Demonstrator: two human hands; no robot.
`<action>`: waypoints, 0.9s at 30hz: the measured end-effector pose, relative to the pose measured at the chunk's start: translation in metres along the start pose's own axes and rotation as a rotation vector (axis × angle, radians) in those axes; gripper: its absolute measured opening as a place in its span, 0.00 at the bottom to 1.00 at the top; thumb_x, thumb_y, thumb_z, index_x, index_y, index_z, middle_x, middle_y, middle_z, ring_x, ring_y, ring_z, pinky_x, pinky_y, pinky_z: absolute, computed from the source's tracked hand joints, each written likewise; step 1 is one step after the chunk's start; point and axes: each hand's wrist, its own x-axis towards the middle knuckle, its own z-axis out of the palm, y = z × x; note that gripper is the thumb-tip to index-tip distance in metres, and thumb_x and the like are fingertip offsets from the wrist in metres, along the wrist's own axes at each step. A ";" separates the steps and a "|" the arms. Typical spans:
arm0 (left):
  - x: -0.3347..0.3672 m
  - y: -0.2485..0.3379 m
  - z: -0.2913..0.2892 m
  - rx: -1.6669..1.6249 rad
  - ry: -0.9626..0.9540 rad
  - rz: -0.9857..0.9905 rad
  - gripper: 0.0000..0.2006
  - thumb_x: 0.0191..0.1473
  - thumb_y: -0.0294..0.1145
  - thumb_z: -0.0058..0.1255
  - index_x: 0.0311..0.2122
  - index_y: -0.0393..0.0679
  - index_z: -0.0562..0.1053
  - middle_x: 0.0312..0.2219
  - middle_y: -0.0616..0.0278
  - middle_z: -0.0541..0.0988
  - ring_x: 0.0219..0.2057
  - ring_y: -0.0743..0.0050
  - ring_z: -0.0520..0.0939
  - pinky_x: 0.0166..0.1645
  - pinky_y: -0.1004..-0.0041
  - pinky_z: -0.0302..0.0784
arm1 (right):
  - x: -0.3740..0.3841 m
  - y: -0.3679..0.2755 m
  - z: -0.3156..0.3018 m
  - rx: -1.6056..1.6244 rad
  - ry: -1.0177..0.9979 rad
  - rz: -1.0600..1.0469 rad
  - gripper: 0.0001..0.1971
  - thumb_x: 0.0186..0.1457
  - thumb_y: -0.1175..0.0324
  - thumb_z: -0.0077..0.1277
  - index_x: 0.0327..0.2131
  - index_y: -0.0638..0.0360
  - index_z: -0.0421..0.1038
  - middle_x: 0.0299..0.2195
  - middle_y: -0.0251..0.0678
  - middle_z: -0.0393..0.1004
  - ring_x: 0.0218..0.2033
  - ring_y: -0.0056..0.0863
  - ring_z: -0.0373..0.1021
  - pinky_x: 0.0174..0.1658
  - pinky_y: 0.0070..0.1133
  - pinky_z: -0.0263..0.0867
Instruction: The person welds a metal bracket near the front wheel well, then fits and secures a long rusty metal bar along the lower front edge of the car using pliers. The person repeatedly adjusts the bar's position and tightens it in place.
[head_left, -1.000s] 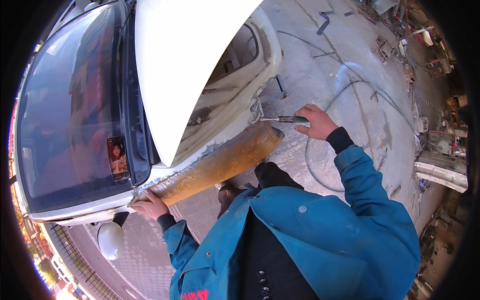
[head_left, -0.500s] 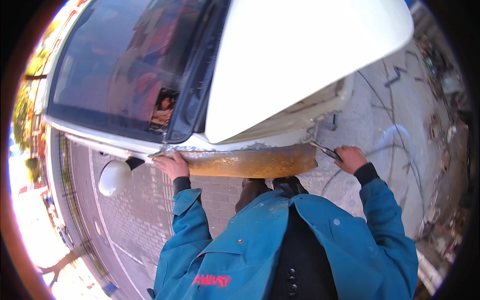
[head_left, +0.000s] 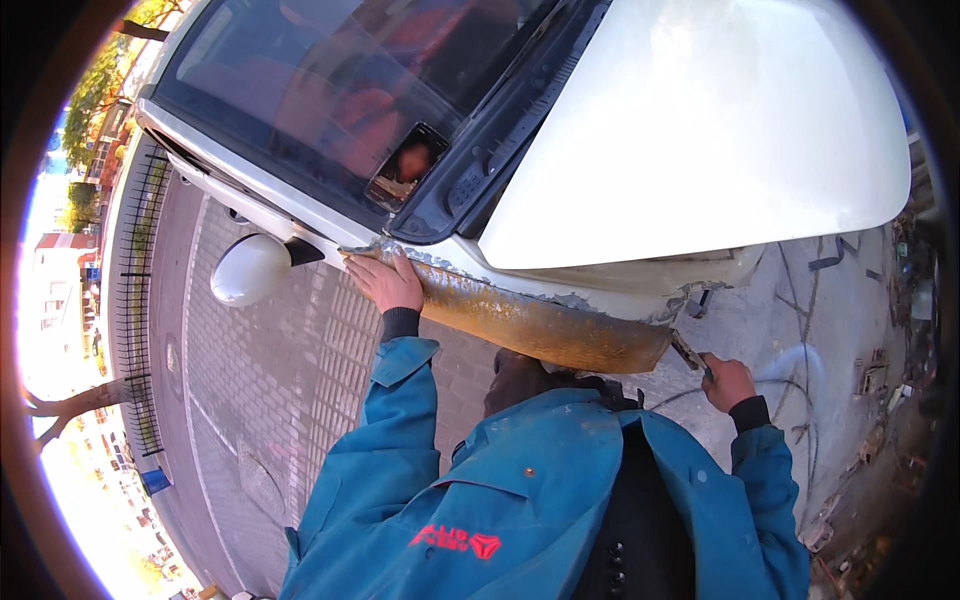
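A curved fender panel [head_left: 540, 325], brownish yellow and worn, lies along the side of a white car, close under its body edge. On the panel's left end my left hand [head_left: 388, 284] rests with fingers stretched flat and the thumb spread toward the upper edge. My right hand [head_left: 729, 383] is closed around the dark handle of a metal tool, pliers by its look [head_left: 688, 350]. Its jaws are at the panel's right end; whether they bite on it I cannot tell. The panel's underside is hidden, and its lower edge is close to my legs.
Above the panel are the car's raised white hood [head_left: 700, 140] and windshield [head_left: 300, 100]. A white side mirror [head_left: 252, 270] sticks out at left. Cables [head_left: 795, 300] trail over the concrete at right, with rubble along the far right edge. Paving bricks [head_left: 300, 370] lie below left.
The view has swung, so the car now slants down to the right. My left hand stays at the panel's left end, and the pliers in my right hand stay by its right end.
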 end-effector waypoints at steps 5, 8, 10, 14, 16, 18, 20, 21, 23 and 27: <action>0.007 -0.016 0.008 0.069 -0.031 0.039 0.50 0.69 0.59 0.38 0.69 0.14 0.40 0.71 0.19 0.43 0.74 0.25 0.42 0.78 0.48 0.36 | 0.007 0.011 0.021 0.181 -0.084 -0.019 0.17 0.52 0.67 0.58 0.47 0.54 0.73 0.31 0.52 0.80 0.37 0.59 0.76 0.43 0.49 0.72; 0.012 -0.024 0.012 0.096 -0.030 0.059 0.50 0.69 0.59 0.38 0.70 0.14 0.39 0.71 0.19 0.42 0.74 0.25 0.43 0.78 0.48 0.36 | 0.013 0.017 0.029 0.347 -0.073 -0.052 0.22 0.51 0.66 0.58 0.52 0.53 0.75 0.32 0.54 0.80 0.37 0.58 0.76 0.43 0.46 0.73; 0.014 -0.027 0.014 0.090 -0.032 0.048 0.50 0.69 0.59 0.38 0.70 0.14 0.39 0.71 0.19 0.42 0.74 0.26 0.42 0.78 0.49 0.36 | 0.020 0.016 0.030 0.397 -0.074 -0.065 0.26 0.52 0.64 0.58 0.56 0.53 0.74 0.35 0.55 0.81 0.38 0.57 0.77 0.46 0.44 0.73; 0.018 -0.029 0.014 0.116 -0.061 0.030 0.50 0.69 0.58 0.37 0.70 0.15 0.38 0.71 0.18 0.40 0.75 0.26 0.42 0.78 0.50 0.37 | 0.025 0.010 0.032 0.397 -0.093 -0.035 0.24 0.54 0.62 0.57 0.55 0.54 0.75 0.38 0.55 0.81 0.40 0.57 0.77 0.47 0.44 0.73; 0.019 -0.026 0.012 0.113 -0.061 0.020 0.50 0.69 0.59 0.36 0.70 0.15 0.37 0.71 0.20 0.39 0.75 0.27 0.41 0.78 0.50 0.38 | 0.021 0.012 0.038 0.346 -0.087 0.011 0.23 0.55 0.61 0.56 0.54 0.55 0.77 0.39 0.55 0.81 0.40 0.58 0.76 0.47 0.44 0.72; 0.019 -0.023 0.009 0.145 -0.087 -0.010 0.50 0.69 0.59 0.36 0.71 0.16 0.36 0.72 0.21 0.39 0.75 0.28 0.41 0.78 0.50 0.38 | 0.013 0.018 0.049 0.282 -0.010 -0.002 0.22 0.56 0.60 0.55 0.53 0.55 0.77 0.39 0.56 0.81 0.40 0.59 0.76 0.47 0.44 0.72; 0.018 -0.018 0.006 0.092 -0.101 -0.034 0.50 0.70 0.60 0.35 0.71 0.17 0.35 0.72 0.22 0.38 0.75 0.29 0.40 0.78 0.50 0.39 | 0.007 0.026 0.064 0.315 -0.007 0.018 0.22 0.56 0.62 0.55 0.54 0.55 0.77 0.39 0.55 0.82 0.40 0.54 0.78 0.47 0.42 0.73; 0.018 -0.016 0.005 0.095 -0.108 -0.044 0.50 0.70 0.60 0.34 0.71 0.17 0.35 0.72 0.22 0.38 0.75 0.29 0.40 0.78 0.50 0.38 | 0.004 0.031 0.072 0.302 -0.016 0.041 0.22 0.57 0.63 0.55 0.54 0.56 0.77 0.40 0.54 0.82 0.40 0.51 0.79 0.46 0.41 0.73; 0.017 -0.014 0.003 0.082 -0.106 -0.043 0.51 0.70 0.61 0.34 0.71 0.17 0.35 0.72 0.22 0.38 0.75 0.29 0.40 0.78 0.51 0.38 | -0.008 0.033 0.092 0.818 -0.077 0.227 0.19 0.57 0.67 0.55 0.52 0.59 0.77 0.42 0.51 0.82 0.42 0.43 0.79 0.46 0.37 0.74; 0.020 -0.021 0.008 0.121 -0.081 -0.021 0.51 0.70 0.61 0.34 0.70 0.15 0.37 0.72 0.20 0.39 0.75 0.26 0.42 0.77 0.49 0.41 | -0.055 0.013 0.125 1.975 -0.052 0.215 0.28 0.59 0.79 0.50 0.64 0.68 0.62 0.58 0.53 0.73 0.62 0.49 0.71 0.66 0.40 0.66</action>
